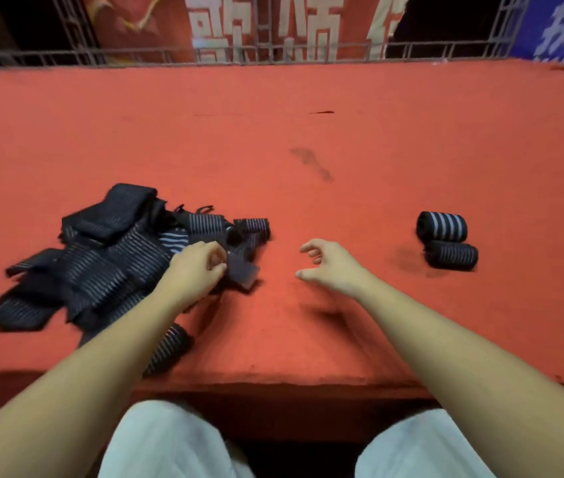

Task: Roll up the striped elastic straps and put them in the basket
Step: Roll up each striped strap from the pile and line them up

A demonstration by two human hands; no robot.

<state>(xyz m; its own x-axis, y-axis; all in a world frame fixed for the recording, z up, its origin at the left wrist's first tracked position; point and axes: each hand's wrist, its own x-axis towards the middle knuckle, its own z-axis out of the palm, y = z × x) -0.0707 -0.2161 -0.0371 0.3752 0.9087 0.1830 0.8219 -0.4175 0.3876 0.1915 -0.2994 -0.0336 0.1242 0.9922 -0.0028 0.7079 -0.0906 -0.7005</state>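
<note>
1. At the right edge of the pile, our left hand curls thumb and fingers onto a strap, pinching its dark end as far as we can tell.
2. Just right of the pile, our right hand hovers over the table, fingers apart and loosely bent, holding nothing.
3. The step in hand looks like drawing one strap free for rolling. The straps overlap there, so we should lift that end clear before pulling, or a neighbour may drag along.
4. To roll it well, we would lay it flat on the bare cloth right of the pile, pin the end with the right hand, and wind tight with the edges aligned. Slack elastic will probably spring open.
5. Well right of the pile, two rolls lie touching each other.
6. On the near side of the pile, a third roll sits partly under our left forearm, close to the table's edge. A careless elbow could knock it off.
7. Beyond the pile, open cloth runs to a railing, and there is room between the pile and the rolls.
8. No basket is in view, so we cannot judge the path to it.
</note>
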